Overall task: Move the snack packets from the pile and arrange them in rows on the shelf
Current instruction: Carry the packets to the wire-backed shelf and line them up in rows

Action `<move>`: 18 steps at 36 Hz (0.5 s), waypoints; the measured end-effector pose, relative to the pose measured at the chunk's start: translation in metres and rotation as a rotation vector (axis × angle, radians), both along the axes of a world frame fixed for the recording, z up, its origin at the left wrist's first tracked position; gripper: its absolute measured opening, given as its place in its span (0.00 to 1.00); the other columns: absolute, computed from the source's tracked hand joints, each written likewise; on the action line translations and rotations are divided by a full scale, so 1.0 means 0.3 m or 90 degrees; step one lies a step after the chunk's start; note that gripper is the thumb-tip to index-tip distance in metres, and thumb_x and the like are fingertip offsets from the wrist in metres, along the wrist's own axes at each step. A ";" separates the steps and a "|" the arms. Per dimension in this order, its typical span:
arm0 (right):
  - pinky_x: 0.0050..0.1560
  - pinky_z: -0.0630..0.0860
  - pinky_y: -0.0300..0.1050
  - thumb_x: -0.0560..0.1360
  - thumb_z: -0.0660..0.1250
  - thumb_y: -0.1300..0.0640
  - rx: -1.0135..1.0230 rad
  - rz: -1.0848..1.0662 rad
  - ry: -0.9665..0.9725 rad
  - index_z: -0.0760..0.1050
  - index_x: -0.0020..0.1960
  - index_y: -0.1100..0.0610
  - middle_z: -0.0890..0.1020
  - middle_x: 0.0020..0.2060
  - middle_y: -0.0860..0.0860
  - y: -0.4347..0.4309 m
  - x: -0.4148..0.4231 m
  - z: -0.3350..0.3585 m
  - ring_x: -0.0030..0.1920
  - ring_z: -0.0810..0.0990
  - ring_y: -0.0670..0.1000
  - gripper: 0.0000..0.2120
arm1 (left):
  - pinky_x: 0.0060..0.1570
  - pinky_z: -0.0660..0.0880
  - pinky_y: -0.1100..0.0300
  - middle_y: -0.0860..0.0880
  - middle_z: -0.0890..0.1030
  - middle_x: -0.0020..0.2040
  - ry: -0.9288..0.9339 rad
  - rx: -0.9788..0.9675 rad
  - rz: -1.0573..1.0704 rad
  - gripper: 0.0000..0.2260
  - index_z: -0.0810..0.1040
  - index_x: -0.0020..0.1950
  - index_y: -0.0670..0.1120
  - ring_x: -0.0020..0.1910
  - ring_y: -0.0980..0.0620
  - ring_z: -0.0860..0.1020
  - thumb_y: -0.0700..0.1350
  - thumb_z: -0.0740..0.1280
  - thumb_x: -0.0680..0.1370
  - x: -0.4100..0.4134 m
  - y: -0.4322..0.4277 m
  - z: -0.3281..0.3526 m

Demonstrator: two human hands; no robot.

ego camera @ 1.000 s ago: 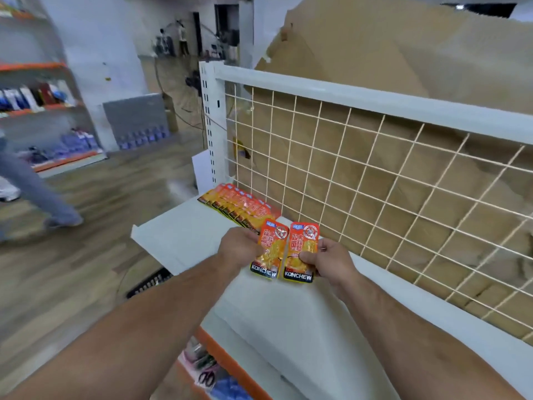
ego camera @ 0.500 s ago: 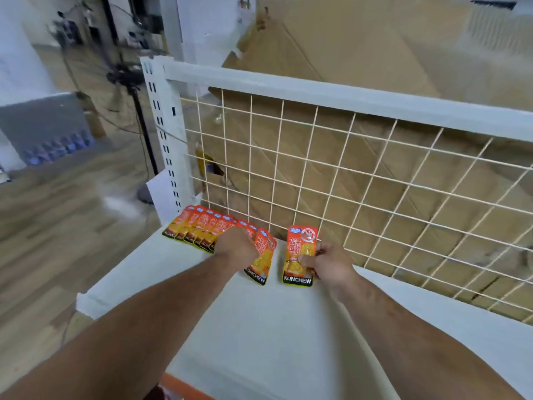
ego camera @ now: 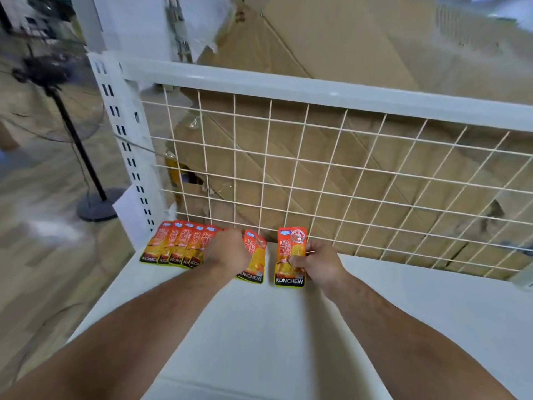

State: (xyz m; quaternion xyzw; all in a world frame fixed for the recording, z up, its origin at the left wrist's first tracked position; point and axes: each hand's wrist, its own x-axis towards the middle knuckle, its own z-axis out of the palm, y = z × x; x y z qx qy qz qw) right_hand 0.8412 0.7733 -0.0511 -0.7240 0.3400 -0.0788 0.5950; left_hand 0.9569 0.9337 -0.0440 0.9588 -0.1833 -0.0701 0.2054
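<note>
Snack packets (ego camera: 178, 245) lie overlapped in a row at the back left of the white shelf (ego camera: 259, 327), against the wire grid (ego camera: 317, 183). Since half a second ago the left hand (ego camera: 227, 249) has lowered its end packet (ego camera: 255, 261) onto the row; its grip is hidden. The right hand (ego camera: 317, 264) pinches a second packet (ego camera: 288, 243), orange, marked KONCHEW, just beside; bare shelf lies rightward

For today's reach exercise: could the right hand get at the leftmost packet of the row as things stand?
Probably not readily: the right hand pinches a separate packet, and the left hand, over the row, lies between it and the leftmost packet.
</note>
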 end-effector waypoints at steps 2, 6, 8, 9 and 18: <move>0.35 0.72 0.39 0.69 0.76 0.66 -0.006 -0.005 0.000 0.79 0.44 0.57 0.85 0.43 0.54 0.003 0.003 0.000 0.41 0.83 0.53 0.09 | 0.36 0.71 0.57 0.42 0.83 0.43 -0.018 0.015 -0.016 0.10 0.70 0.35 0.45 0.42 0.42 0.81 0.43 0.69 0.72 0.004 0.004 0.000; 0.32 0.71 0.38 0.69 0.77 0.66 -0.003 -0.022 0.004 0.78 0.45 0.57 0.85 0.43 0.54 0.009 0.008 -0.002 0.41 0.83 0.52 0.10 | 0.35 0.72 0.56 0.42 0.83 0.41 -0.032 0.021 -0.032 0.09 0.73 0.35 0.43 0.40 0.42 0.80 0.43 0.69 0.72 0.013 0.006 -0.002; 0.33 0.73 0.38 0.69 0.77 0.66 0.001 -0.026 0.005 0.77 0.45 0.57 0.85 0.43 0.54 0.010 0.006 -0.008 0.40 0.83 0.52 0.11 | 0.35 0.72 0.57 0.43 0.82 0.41 -0.037 0.027 -0.042 0.08 0.73 0.36 0.44 0.41 0.43 0.82 0.43 0.70 0.72 0.014 0.005 -0.002; 0.36 0.75 0.40 0.69 0.77 0.66 0.003 -0.028 0.006 0.77 0.45 0.57 0.86 0.44 0.54 0.009 0.006 -0.014 0.41 0.84 0.53 0.11 | 0.34 0.72 0.58 0.44 0.82 0.40 -0.039 0.031 -0.047 0.08 0.73 0.37 0.45 0.40 0.44 0.81 0.44 0.70 0.73 0.013 0.005 -0.002; 0.44 0.80 0.43 0.72 0.73 0.68 0.050 -0.008 0.030 0.80 0.45 0.59 0.86 0.46 0.56 0.032 0.028 -0.020 0.44 0.85 0.55 0.06 | 0.47 0.77 0.53 0.45 0.81 0.55 -0.123 -0.002 -0.092 0.14 0.77 0.60 0.46 0.55 0.44 0.78 0.51 0.65 0.78 0.019 0.023 -0.008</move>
